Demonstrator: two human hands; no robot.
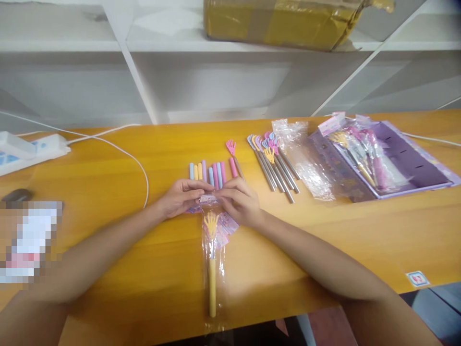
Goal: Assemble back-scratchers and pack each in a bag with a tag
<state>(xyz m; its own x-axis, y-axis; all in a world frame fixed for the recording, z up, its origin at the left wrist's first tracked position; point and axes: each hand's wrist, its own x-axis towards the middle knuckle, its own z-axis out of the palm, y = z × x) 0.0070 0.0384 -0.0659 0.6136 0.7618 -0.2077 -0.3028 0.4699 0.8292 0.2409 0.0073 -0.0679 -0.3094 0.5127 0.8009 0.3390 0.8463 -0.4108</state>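
Note:
A yellow hand-shaped back scratcher (212, 283) lies inside a clear plastic bag (222, 269), its handle toward me. My left hand (183, 197) and my right hand (240, 201) both pinch the bag's top end, fingers closed on it from either side. Pink and purple printed cards (227, 225) lie beneath the bag by my right hand. Just beyond my fingers is a row of coloured handle tubes (203, 170) in blue, yellow, purple and pink. One pink scratcher head on a metal rod (232, 149) lies past my right hand.
Several metal scratcher rods (279, 168) with coloured heads are piled right of centre, beside empty clear bags (313, 178). A purple box (428, 178) at right holds bagged scratchers. A power strip (50, 150) with white cables sits at left. A cardboard box (281, 21) rests on the shelf.

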